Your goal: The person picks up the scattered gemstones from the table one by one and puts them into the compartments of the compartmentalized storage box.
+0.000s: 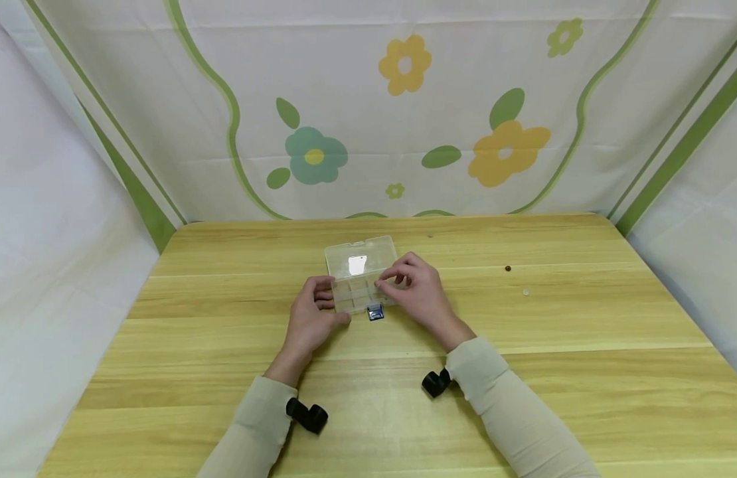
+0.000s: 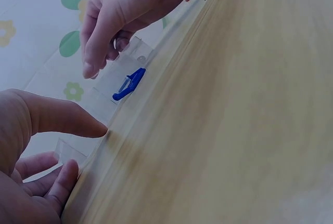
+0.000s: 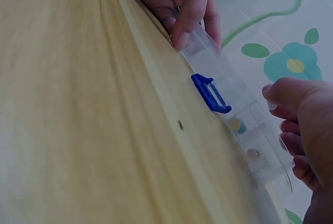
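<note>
A clear plastic compartment box (image 1: 352, 292) lies on the table with its lid (image 1: 374, 249) raised at the back. A blue latch (image 3: 210, 94) sits on its front edge. My left hand (image 1: 311, 315) holds the box's left end, thumb at the front corner and fingers along the side. Above the right compartments, my right hand (image 1: 417, 289) pinches a small pale piece (image 3: 272, 105) between thumb and index finger; its exact kind cannot be told. A small round clear bead (image 3: 253, 154) rests in a right-hand compartment.
On the wooden table (image 1: 225, 372), a small dark brown bead (image 1: 508, 268) and a small whitish bead (image 1: 526, 292) lie right of the box. A tiny speck (image 1: 430, 236) is near the back edge. A flowered cloth (image 1: 356, 86) hangs behind the table.
</note>
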